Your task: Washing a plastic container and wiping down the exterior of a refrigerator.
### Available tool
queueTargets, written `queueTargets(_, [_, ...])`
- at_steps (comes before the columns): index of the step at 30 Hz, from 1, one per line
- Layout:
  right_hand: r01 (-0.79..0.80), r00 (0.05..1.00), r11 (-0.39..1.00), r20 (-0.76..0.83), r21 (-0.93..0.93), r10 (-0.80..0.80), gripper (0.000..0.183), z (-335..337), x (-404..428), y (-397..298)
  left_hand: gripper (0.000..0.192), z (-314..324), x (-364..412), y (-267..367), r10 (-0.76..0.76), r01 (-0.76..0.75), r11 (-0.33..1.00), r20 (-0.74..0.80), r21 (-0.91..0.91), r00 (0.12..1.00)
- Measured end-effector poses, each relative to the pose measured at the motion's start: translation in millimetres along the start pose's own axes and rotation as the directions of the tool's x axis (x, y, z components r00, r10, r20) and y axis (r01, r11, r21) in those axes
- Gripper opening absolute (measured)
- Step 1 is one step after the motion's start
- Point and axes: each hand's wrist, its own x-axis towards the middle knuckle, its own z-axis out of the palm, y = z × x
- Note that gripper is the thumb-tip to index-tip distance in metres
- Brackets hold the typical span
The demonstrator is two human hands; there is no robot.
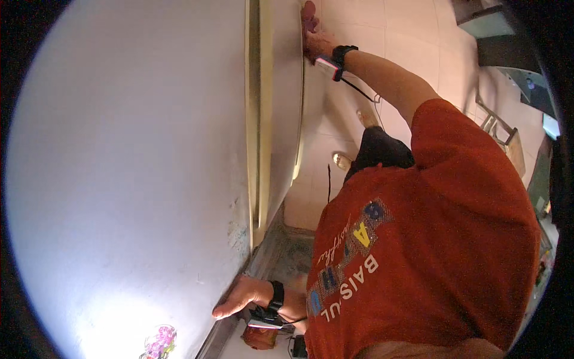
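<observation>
A large white appliance door [148, 157], probably a refrigerator's, fills the left half of the view. Beyond a cream-coloured gap [258, 134] lies a second white panel [287, 89]. My right hand [320, 45] reaches far down and holds a maroon cloth [309, 18] at that panel's outer edge; the fingers are partly hidden. My left hand [244, 294] grips the door's dark side edge [224, 305], thumb on the front, fingers out of sight behind it. Grey smudges [237, 233] mark the door beside the gap. Both wrists wear black straps with small cabled devices.
Light floor tiles [403, 36] spread below, with my feet [343, 160] on them. A wooden stool [513, 143] stands to the right. A reddish-brown object [260, 337] sits beneath my left wrist. A flower decoration [160, 342] is near a bright glare on the door.
</observation>
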Motion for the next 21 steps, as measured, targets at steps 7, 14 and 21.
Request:
queueTargets(7, [0.415,0.907,0.881,0.174,-0.225,-0.383,0.046,16.8,-87.0,-103.0,0.082,-19.3,12.9,-24.4,-0.083,0.077,0.983,-0.03,-0.169,0.996])
queueTargets(14, [0.173,0.878,0.841,0.305,0.513,-0.367,0.044,-15.8,-188.1,-221.2,0.071,-52.6,36.7,-101.3,0.382,-0.404,0.908,0.175,0.11,0.907])
queueTargets(21, [-0.382,0.924,-0.192,0.381,0.904,-0.04,0.028,185.8,-152.0,-122.7,0.083,134.7,-1.5,-42.9,0.015,0.105,0.879,0.249,-0.466,0.968])
